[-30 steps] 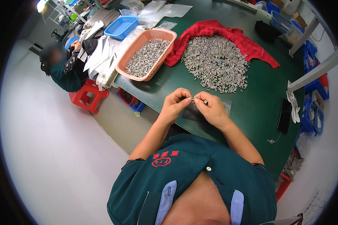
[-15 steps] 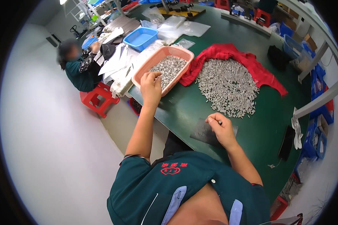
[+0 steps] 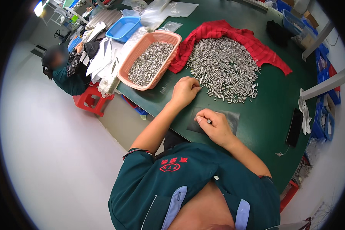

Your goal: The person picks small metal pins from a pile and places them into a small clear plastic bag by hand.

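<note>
Slanting up from seven o'clock, the person's left forearm (image 3: 155, 128) runs over the near edge of the green surface (image 3: 270, 101) to a left hand (image 3: 185, 92) bent at the wrist, its back upward and its knuckles rounded. The fingers of that grip curl over toward two o'clock with the thumb drawn in close; whether a pin sits between their tips cannot be told. Just beside them, at two o'clock, begins the loose near edge of a wide pile of short silvery metal pins (image 3: 224, 71).

The right forearm (image 3: 249, 157) rises from five o'clock, angled inward, so that the right hand (image 3: 216, 124) lies at about half past four from the left one, the two well apart. Its grip is folded nearly closed, thumb against the curled forefinger, around a small dark rod (image 3: 209, 121) whose end shows between the fingers. That hand is over a dark, glossy sheet (image 3: 193, 124).

From the left hand, a pink basket (image 3: 138, 50) holding more silvery pins stands at half past ten. A red cloth (image 3: 211, 30) wraps the pile's rim from nine round through twelve to two o'clock. At three o'clock from the right hand lie a black flat object (image 3: 294, 128) and a white glove (image 3: 306, 115).
</note>
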`<state>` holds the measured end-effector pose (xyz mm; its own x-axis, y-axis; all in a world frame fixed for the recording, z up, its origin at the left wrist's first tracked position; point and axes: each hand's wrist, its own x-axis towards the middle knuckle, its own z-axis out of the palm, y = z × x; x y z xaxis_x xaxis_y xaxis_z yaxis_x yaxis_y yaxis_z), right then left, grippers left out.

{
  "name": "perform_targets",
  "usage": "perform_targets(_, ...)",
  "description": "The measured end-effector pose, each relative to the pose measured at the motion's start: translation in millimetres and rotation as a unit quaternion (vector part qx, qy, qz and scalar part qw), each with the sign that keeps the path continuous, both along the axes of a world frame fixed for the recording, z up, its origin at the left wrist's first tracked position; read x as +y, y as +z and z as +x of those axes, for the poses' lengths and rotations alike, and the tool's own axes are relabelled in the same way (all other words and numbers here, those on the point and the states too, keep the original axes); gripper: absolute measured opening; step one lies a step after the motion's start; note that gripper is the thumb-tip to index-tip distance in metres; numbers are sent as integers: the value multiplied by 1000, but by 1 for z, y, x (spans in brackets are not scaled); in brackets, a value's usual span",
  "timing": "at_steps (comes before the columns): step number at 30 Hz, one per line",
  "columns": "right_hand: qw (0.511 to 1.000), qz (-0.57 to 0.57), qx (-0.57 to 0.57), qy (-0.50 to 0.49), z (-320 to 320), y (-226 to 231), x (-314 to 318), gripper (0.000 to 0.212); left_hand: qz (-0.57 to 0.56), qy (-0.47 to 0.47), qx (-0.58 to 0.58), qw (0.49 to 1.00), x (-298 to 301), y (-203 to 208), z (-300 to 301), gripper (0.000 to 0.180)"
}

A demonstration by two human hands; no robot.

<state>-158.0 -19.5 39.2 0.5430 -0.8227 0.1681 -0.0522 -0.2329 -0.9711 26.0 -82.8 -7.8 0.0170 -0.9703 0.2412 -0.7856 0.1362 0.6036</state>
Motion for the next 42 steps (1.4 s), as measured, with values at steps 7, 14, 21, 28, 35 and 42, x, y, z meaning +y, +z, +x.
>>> perform_targets(7, 1000, -5, -6, 0, -1, -2, -1, 10, -38, 4, -31, 999, -4, -12, -13, 14)
perform_targets(14, 1000, 10, -20, -17, -3, -3, -3, 12, 11, -56, 138, 989, 5, -8, -5, 9)
perform_targets(21, 995, 79, -35, -48, -9, 4, -11, 16, 93, -173, 536, 821, 52, 13, -4, 8)
perform_targets(28, 995, 92, -9, -35, -8, 5, -8, 17, 108, -212, 548, 802, 69, 32, -9, 10)
perform_targets(35, 998, 51, 0, -36, -9, 5, -5, 16, 93, -210, 487, 842, 75, 38, -9, 9)
perform_targets(42, 998, 23, 22, -48, -9, 6, -3, 13, 65, -200, 414, 886, 77, 38, -8, 9)
